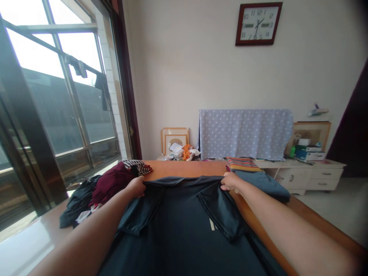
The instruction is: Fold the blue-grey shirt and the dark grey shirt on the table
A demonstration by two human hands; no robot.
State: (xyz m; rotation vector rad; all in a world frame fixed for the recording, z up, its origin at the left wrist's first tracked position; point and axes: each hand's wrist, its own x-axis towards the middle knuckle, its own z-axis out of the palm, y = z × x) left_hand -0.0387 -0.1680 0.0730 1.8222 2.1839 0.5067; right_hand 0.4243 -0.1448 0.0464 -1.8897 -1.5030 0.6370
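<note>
A dark teal T-shirt stretches between my two hands, its lower part running out of the bottom of the view. My left hand is closed on one shoulder of it. At the other shoulder, my right hand pinches the fabric. Both short sleeves hang down over the front, and a small pale mark shows beside the right one. The shirt's upper edge is drawn fairly straight between the hands.
Left on the wooden table lies a heap of clothes, maroon, dark and striped. Folded clothes are stacked at the right. Behind stand a white cabinet and a dotted cloth-covered object. A window borders the left.
</note>
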